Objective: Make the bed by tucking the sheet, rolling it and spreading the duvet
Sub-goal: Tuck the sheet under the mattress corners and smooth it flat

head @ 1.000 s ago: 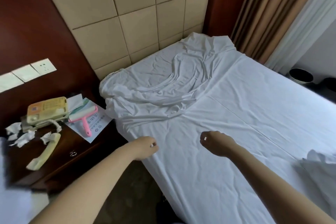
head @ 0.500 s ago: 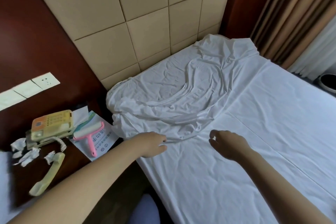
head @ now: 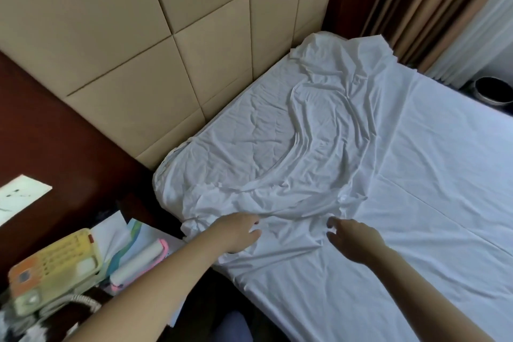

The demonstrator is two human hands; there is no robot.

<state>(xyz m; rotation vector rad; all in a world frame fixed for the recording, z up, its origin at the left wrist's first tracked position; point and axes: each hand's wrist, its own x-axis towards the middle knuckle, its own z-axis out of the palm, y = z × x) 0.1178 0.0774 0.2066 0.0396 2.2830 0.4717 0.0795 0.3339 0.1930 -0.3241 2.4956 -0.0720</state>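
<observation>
A white sheet [head: 416, 203] covers the bed. Its head end lies folded back in a crumpled flap [head: 272, 153] that runs along the padded headboard. My left hand [head: 236, 233] rests on the lower edge of that flap near the bed's left side, fingers spread. About a hand's width to its right, my right hand [head: 352, 239] hovers at the same fold with its fingers apart. Neither hand grips cloth. No duvet is in view.
A beige padded headboard [head: 166, 50] rises behind the bed. A dark wooden nightstand [head: 155, 211] at the left holds a yellow telephone [head: 52, 269], a pink lint roller [head: 141, 261] and papers. Brown curtains [head: 433, 3] and a dark bin [head: 491, 89] stand at far right.
Both hands have reached forward from the smooth part of the sheet to the edge of the folded-back flap, and their fingers have spread. The view has moved closer to the headboard.
</observation>
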